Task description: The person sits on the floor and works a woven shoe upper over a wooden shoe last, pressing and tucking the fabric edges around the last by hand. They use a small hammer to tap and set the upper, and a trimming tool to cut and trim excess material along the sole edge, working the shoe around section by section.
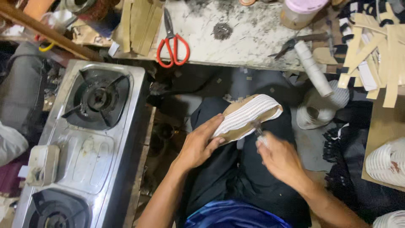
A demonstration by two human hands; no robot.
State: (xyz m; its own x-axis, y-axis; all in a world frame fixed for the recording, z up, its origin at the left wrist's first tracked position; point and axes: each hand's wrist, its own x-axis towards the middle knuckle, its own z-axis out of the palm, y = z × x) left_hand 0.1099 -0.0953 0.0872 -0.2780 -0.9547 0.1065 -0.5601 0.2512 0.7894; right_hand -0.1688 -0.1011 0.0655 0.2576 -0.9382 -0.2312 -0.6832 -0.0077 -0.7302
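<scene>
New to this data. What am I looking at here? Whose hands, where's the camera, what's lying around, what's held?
There is no machine here: a person works with two bare hands, filmed by one camera worn on their head and looking down at their lap.

The left hand holds a tan insole-shaped piece wrapped with white ribbed strap. The right hand holds a small tool against it; the tool is blurred, so its kind is unclear.

Ahead is a stained white worktop with red-handled scissors, a dark hand tool and a pink-lidded jar. A white roll leans off its edge. To the person's left sits a steel two-burner gas stove; to the right, tan card strips and coils of white strap.
</scene>
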